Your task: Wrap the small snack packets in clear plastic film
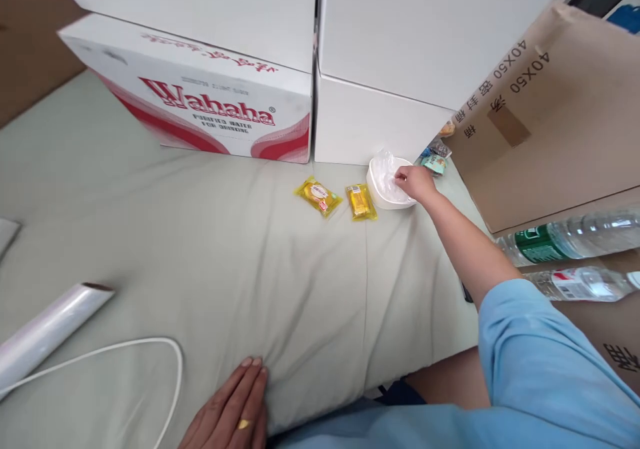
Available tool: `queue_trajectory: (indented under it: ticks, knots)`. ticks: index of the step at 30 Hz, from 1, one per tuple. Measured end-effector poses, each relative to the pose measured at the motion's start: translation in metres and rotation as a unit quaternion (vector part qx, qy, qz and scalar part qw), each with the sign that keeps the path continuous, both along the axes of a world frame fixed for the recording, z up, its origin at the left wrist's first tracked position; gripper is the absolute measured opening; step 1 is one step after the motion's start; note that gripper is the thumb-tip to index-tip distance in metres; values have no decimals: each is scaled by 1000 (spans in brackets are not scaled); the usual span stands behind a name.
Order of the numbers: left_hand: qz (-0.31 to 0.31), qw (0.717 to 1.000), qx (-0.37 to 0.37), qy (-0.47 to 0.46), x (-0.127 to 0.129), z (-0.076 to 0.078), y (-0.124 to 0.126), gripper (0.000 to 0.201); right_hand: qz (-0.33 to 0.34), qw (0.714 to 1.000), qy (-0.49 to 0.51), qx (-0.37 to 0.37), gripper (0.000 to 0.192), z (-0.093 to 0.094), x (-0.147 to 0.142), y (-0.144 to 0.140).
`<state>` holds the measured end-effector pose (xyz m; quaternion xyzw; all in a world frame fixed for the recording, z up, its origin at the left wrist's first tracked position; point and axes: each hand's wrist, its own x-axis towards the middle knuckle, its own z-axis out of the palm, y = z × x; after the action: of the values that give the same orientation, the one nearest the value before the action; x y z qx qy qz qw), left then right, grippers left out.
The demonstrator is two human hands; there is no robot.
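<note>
My right hand [416,182] reaches to a white plastic bowl [384,199] standing against the white boxes. Its fingers pinch at a crinkled clear plastic bag [385,172] that lies inside the bowl and sticks up over its rim. Just left of the bowl is a yellow-wrapped snack [361,201], and beside it lies another yellow snack packet [319,196]. At the near edge, my left hand [233,409] rests flat on the grey-green cloth [210,256], fingers stretched out and a gold ring on one. It holds nothing.
A Wahaha water carton [200,96] and plain white boxes [380,122] wall off the back. A large cardboard box [560,116] stands right, with plastic bottles [585,236] near it. Small packets [434,164] lie behind my right hand. A film roll [55,329] and white cable [177,356] are left.
</note>
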<state>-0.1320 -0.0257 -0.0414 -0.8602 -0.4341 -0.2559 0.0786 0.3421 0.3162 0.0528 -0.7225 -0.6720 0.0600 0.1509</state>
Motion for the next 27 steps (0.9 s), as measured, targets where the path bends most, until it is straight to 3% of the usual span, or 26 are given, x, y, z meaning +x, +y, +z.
queue_trajectory:
  ticks: [4,7,11,14,17,18,20,23,25,27]
  knots:
    - [16,999,26,-27,10,7,0,47,-89,991,39,96,3,13,-13,-17]
    - [23,998,28,-51,12,7,0,44,-143,953,201,174,4,29,-20,-40]
    - [29,990,-29,-134,11,11,0,32,-135,848,502,98,23,47,-48,-93]
    - [28,960,-126,-250,15,21,6,22,-88,784,615,19,35,47,-83,-146]
    - [16,882,-271,-385,34,34,25,18,-79,721,687,-41,39,32,-125,-199]
    - [10,839,-329,-434,44,39,34,22,-82,700,707,-61,39,25,-140,-214]
    - [-15,726,-443,-526,65,46,57,49,-90,672,728,-99,39,9,-167,-239]
    - [-62,597,-549,-582,92,50,95,76,-101,668,724,-137,39,-11,-194,-259]
    - [-90,560,-566,-599,101,47,114,76,-112,682,710,-131,40,-17,-198,-262]
    - [-82,548,-547,-627,104,41,127,70,-126,704,691,-106,40,-17,-190,-260]
